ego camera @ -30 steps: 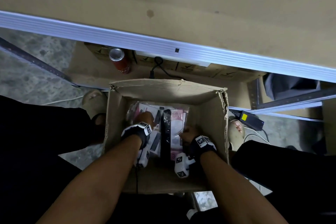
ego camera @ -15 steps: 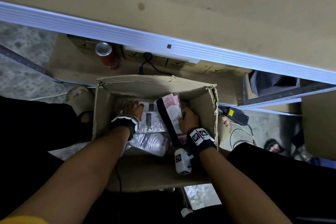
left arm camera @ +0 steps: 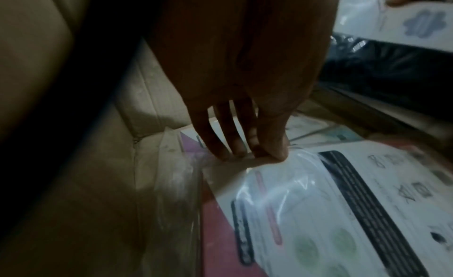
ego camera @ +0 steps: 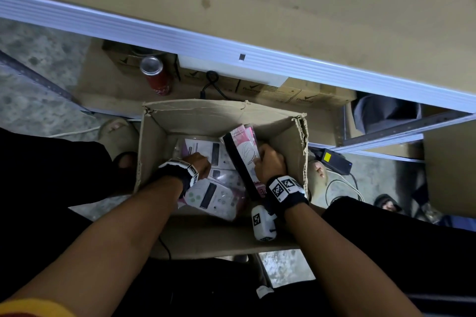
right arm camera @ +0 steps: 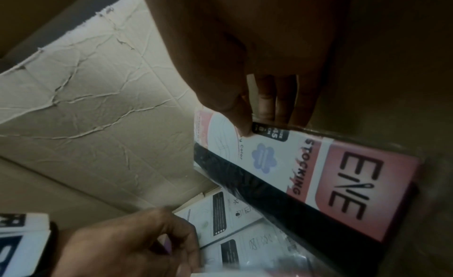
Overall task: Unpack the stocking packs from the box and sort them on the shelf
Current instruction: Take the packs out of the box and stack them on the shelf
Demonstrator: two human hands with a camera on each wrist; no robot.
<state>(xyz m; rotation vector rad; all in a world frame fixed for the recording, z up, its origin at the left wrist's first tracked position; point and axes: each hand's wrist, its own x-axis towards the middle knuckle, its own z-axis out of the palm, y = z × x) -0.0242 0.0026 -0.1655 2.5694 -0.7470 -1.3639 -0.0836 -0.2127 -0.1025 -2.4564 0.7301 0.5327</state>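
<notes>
Box walls: cardboard box open at top; right hand sits close to the right wall, left hand near the left wall; torn rim at the right corner.
Open room: free space above the box mouth; shelf edge overhangs beyond the far wall.
Held pack: EVE stocking pack in the right half of the box, tilted up on its long edge; long axis runs near-to-far, printed face toward the right wall, black stocking edge toward the middle.
Right fingers: pressed together behind the pack, thumb on its front, pinching the far end.
Left fingers: slightly spread, tips with thumb pinching the plastic edge of a flat white pack.
Remaining packs: lie flat on the box floor, overlapping.
Hidden: lower pack layers; count unreadable. Wrist views dark and blurred.
Outside: red can beyond the far wall.
</notes>
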